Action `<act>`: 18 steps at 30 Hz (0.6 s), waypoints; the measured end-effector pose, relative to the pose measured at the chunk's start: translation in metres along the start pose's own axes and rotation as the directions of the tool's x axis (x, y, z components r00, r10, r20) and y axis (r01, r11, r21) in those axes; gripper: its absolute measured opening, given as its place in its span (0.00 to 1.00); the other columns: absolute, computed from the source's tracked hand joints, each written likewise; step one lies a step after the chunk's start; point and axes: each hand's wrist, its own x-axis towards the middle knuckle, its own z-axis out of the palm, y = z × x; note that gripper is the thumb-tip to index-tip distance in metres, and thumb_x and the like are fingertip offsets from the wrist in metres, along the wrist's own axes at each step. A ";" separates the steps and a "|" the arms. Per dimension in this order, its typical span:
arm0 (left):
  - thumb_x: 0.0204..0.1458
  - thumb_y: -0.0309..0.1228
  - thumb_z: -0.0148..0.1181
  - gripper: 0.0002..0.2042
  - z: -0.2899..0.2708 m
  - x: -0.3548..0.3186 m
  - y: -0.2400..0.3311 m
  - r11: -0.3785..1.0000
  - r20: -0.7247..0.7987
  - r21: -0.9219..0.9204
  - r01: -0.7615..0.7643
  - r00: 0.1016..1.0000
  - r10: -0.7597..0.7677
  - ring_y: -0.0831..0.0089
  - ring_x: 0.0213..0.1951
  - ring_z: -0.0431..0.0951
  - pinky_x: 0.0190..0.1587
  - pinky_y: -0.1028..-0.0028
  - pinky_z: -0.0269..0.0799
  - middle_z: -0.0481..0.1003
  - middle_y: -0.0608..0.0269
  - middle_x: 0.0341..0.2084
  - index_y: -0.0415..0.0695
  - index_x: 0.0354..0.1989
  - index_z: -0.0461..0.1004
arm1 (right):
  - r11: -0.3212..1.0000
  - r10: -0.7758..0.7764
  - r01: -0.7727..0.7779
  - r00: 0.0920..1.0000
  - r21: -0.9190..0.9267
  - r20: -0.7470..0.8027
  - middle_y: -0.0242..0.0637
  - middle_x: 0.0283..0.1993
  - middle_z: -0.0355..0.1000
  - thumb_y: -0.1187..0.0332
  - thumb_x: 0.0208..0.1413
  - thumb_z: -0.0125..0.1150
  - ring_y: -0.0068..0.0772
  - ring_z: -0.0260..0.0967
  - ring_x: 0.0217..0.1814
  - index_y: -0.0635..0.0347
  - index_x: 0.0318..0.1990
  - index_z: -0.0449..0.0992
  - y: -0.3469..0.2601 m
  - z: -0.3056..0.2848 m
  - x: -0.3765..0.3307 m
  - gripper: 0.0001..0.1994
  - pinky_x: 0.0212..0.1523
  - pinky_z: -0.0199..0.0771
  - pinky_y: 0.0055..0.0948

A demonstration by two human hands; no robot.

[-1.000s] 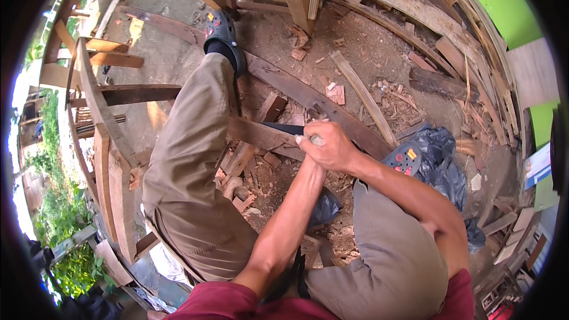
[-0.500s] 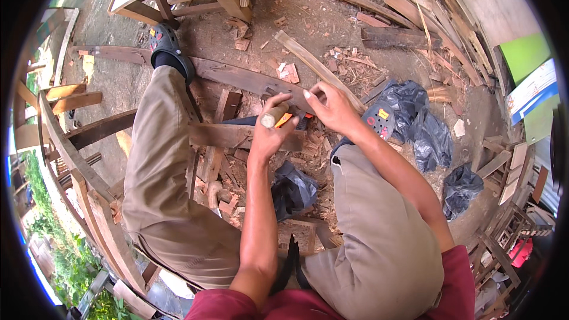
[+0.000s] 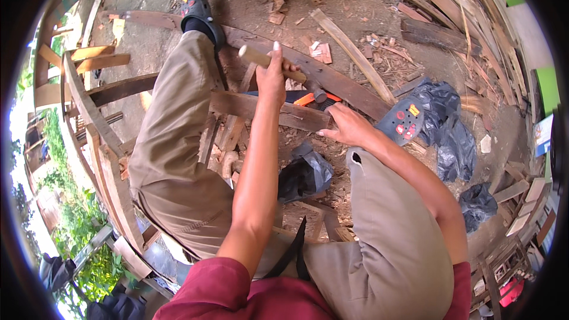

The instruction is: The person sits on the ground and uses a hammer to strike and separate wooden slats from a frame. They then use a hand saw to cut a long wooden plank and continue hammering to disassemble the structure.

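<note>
My left hand (image 3: 274, 80) is wrapped around the wooden handle of a hammer (image 3: 256, 57). The hammer's dark round head points toward my right hand (image 3: 349, 125). Thumb and fingers of that hand close around the right end of a short brown wooden board (image 3: 290, 115); anything smaller between them is hidden. Just behind the board lies a tool with an orange handle (image 3: 305, 99), partly covered by the hammer and the board. A long dark plank (image 3: 267, 45) runs slantwise beyond both hands.
Black plastic bags (image 3: 305, 172) lie between my legs and beside my right shoe (image 3: 402, 121). My left shoe (image 3: 201, 18) rests by the long plank. A pale wooden strip (image 3: 354, 53), chips and offcuts cover the ground. Wooden frames (image 3: 109, 192) stand at left; stacked boards (image 3: 435, 38) line the right.
My left hand has swung the hammer around, so its head now points right over the board. My right hand has come down from the left hand to the board's end. The view has shifted.
</note>
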 end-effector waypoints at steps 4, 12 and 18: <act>0.60 0.44 0.64 0.20 0.002 0.005 0.007 0.968 0.107 0.252 -0.005 0.994 -0.023 0.74 0.24 0.75 0.31 0.73 0.70 0.69 0.67 0.19 0.46 0.22 0.68 | 0.944 -0.198 0.176 0.979 -0.279 -0.054 0.58 0.53 0.69 0.53 0.41 0.78 0.57 0.70 0.58 0.73 0.52 0.68 -0.004 0.008 0.021 0.38 0.55 0.76 0.45; 0.54 0.34 0.71 0.12 -0.016 -0.034 -0.013 0.938 0.051 0.331 -0.102 0.995 0.090 0.80 0.29 0.76 0.32 0.76 0.74 0.78 0.65 0.27 0.41 0.31 0.74 | 0.949 -0.132 0.156 0.986 -0.275 0.103 0.62 0.56 0.67 0.54 0.47 0.75 0.62 0.73 0.54 0.69 0.59 0.65 0.000 0.015 0.022 0.38 0.52 0.77 0.49; 0.50 0.28 0.73 0.12 -0.013 -0.062 0.002 0.946 0.033 0.282 -0.162 0.987 0.159 0.79 0.34 0.78 0.37 0.75 0.77 0.79 0.64 0.33 0.38 0.37 0.76 | 0.934 0.033 0.090 0.942 -0.347 0.333 0.58 0.54 0.72 0.51 0.51 0.71 0.60 0.72 0.55 0.67 0.53 0.72 -0.007 -0.017 0.021 0.30 0.54 0.75 0.50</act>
